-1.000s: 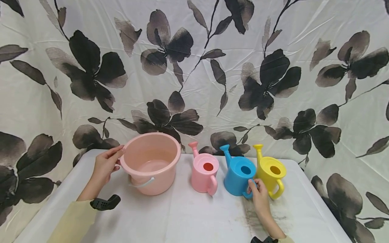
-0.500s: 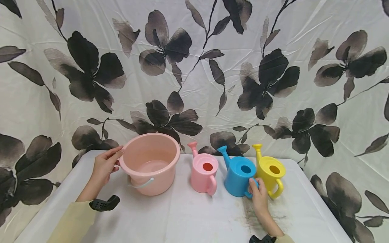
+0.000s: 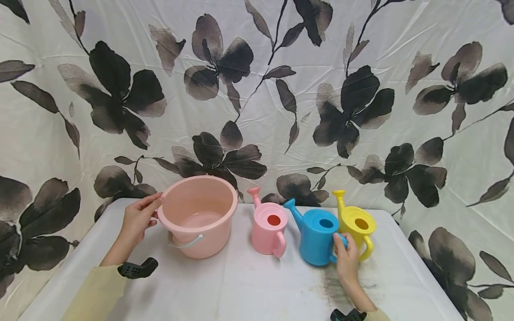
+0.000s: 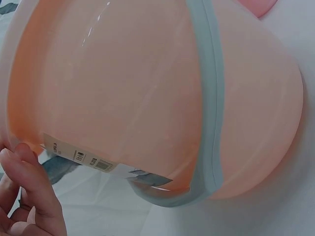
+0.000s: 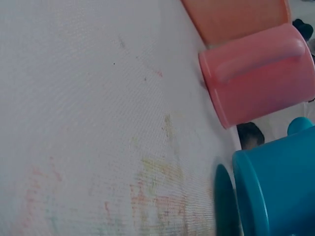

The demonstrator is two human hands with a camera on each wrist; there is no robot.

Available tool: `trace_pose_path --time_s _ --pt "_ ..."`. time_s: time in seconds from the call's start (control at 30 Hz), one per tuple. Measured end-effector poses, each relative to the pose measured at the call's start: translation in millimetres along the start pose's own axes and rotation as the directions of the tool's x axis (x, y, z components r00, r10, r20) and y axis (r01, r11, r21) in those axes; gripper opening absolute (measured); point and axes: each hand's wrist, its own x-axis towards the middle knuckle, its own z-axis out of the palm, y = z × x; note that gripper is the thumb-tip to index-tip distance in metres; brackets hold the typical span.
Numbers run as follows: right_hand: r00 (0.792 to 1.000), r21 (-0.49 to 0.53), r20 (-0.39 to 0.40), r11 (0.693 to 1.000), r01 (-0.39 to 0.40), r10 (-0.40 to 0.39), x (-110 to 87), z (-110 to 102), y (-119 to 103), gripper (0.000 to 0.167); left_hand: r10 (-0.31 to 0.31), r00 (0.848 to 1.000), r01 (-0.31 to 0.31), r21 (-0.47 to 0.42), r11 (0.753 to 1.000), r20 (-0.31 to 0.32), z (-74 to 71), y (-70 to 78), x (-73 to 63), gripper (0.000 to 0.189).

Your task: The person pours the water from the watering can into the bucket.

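Note:
My left hand (image 3: 136,218) pinches the rim of a light pink bucket (image 3: 210,240) on the left side of the table. In the left wrist view, thumb and fingers (image 4: 34,191) meet at that rim, close to a paper label (image 4: 83,155). My right hand (image 3: 347,261) grips the handle of a blue watering can (image 3: 315,245), whose spout leans to the left. The right wrist view shows a gap and a dark shadow (image 5: 225,201) under the can's base. Beside it stand a pink watering can (image 3: 265,238) and a yellow watering can (image 3: 353,236).
A white cloth covers the table (image 3: 249,290), with a brownish stain (image 3: 333,285) near the right forearm. The bucket's pale blue bail (image 4: 210,98) hangs down its front. Behind the table hangs a floral curtain (image 3: 281,111).
The blue watering can has shifted slightly right and nearer to me, its spout swinging left and lower. My right hand has moved with it. The left hand and bucket stay in place.

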Motion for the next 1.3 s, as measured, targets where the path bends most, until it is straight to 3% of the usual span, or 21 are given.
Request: trace_pose_path --time_s 0.27,0.63,1.3 --pt "0.998 0.014 0.014 0.998 -0.060 0.060 2.1 -10 -18 0.034 0.003 1.000 -0.003 -0.001 1.000 0.000 -0.6 0.0 0.3 0.058" --pt "0.998 0.050 0.013 0.996 -0.070 0.069 8.9 -24 -47 0.031 0.008 1.000 -0.008 -0.012 1.000 0.002 -0.7 -1.1 0.6 0.058" --pt "0.999 0.109 0.054 0.994 -0.004 -0.002 14.5 -31 -94 0.028 0.040 0.999 -0.039 -0.048 0.998 0.021 -1.6 -0.5 -1.4 0.059"
